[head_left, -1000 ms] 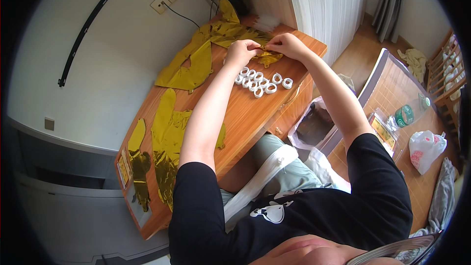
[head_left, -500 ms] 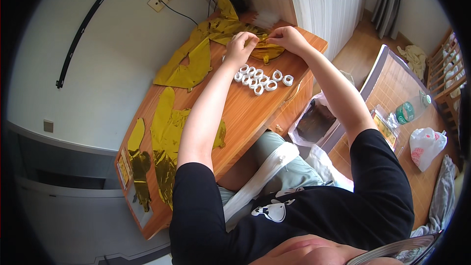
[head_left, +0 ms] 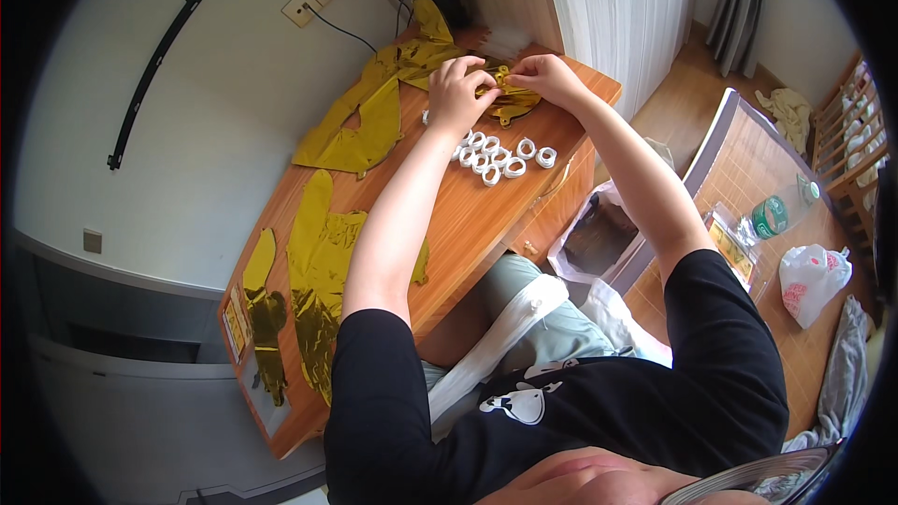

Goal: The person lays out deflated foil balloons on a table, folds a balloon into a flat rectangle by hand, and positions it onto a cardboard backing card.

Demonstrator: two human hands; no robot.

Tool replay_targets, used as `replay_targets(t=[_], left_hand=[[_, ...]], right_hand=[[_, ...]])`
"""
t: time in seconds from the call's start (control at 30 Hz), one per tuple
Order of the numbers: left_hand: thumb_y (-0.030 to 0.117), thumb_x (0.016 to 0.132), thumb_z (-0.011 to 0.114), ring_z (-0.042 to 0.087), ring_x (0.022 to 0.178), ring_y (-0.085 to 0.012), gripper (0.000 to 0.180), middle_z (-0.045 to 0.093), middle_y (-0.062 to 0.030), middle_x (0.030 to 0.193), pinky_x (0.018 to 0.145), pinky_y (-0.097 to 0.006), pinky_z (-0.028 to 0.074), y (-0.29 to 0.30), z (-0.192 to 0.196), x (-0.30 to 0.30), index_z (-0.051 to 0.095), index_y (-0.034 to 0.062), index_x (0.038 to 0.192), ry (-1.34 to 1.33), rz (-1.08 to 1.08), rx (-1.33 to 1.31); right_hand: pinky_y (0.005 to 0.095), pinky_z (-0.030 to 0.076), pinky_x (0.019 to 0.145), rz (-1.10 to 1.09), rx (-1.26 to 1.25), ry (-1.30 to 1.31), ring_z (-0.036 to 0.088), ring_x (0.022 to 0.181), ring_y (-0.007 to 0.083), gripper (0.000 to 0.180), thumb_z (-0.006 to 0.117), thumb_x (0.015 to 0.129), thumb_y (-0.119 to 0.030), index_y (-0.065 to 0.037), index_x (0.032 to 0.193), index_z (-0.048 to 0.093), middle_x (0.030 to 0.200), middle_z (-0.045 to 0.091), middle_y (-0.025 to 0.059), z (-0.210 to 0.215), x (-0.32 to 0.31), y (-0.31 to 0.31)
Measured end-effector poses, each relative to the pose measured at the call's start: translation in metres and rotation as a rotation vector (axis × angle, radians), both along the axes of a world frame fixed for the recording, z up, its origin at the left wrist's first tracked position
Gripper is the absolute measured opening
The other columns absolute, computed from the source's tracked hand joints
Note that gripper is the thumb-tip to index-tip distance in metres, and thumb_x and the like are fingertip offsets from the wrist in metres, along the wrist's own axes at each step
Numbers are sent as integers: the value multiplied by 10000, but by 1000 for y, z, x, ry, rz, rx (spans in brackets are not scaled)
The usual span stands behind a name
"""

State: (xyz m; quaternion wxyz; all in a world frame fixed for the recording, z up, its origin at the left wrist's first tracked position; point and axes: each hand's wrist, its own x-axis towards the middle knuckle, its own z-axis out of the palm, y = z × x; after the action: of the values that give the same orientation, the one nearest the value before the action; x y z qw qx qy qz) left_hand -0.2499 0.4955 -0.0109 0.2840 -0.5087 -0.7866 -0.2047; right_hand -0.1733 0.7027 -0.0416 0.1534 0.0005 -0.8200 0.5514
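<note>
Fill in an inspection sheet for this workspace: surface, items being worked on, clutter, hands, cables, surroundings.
Surface: wooden desk, wood grain visible between the items.
Job's things: gold foil piece at the fingertips; larger gold foil sheet lying flat nearby; white rings grouped close to the hands.
Clutter: dark object at the desk's far end; green-labelled bottle and white plastic bag off to the right.
Hands: right hand pinches the gold foil piece; left hand has fingertips at it, grip unclear.
Cables: dark cable runs from a wall outlet toward the desk.
Surroundings: pale wall, grey curtain, wooden slatted railing.
</note>
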Motion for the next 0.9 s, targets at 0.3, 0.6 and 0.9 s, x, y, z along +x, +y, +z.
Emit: replay_targets(t=[0.3,0.6,0.9], left_hand=[[295,800,836,537,1255,-246,95,660,42,1238,1053,-457,387,1,-3,-2,810,214,843,-10,-12,21],[354,783,853,541,1233,-235,148,653,40,1222,1033,-479,377,0,8,-4,794,225,828,-130,105,43],[440,963,639,700,971,-267,351,734,-92,1013,876,-424,512,-5,37,12,750,108,986,-365,48,-357]], right_hand=[[296,524,766,-10,-93,55,649,796,106,294,771,920,-278,1,1011,775,865,750,66,-11,-8,9],[289,538,846,58,-119,102,690,892,130,326,796,897,-245,-12,1123,765,958,767,66,-5,-5,-3],[406,563,841,-7,448,59,711,936,341,247,722,868,-196,-67,1075,763,1011,748,174,36,-33,12]])
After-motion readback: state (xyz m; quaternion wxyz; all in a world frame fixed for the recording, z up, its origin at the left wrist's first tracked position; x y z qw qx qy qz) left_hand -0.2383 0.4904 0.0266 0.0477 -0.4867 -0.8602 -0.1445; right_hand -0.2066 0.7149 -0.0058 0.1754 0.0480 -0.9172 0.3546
